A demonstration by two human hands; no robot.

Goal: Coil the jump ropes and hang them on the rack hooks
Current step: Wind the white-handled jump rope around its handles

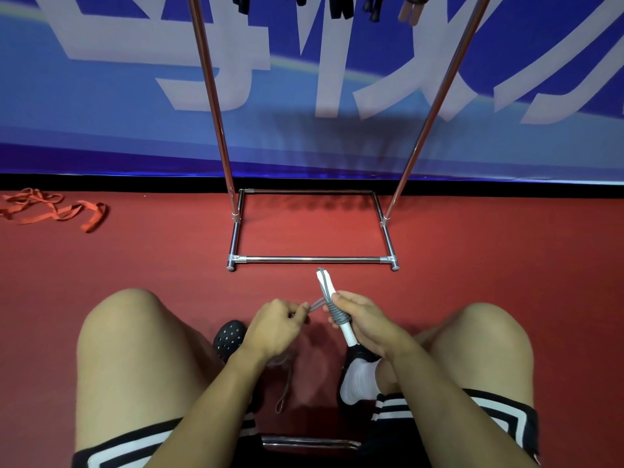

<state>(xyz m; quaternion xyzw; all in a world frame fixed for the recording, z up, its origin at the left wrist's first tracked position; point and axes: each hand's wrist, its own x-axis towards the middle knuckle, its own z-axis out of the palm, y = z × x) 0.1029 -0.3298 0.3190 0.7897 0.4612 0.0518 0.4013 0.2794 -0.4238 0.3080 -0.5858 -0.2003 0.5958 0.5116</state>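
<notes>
A jump rope with white handles and a grey cord is held low between my knees. My right hand is shut on the handles, with several turns of cord wound around them. My left hand pinches the free cord just left of the handles. A loose loop of the cord hangs down under my left wrist. The chrome rack stands on the floor just ahead. Black and tan handles of other ropes hang at the top edge.
An orange strap lies tangled on the red floor at far left. A blue banner wall runs behind the rack. My feet, one in a black perforated shoe, rest under my hands. A chrome bar shows between my thighs.
</notes>
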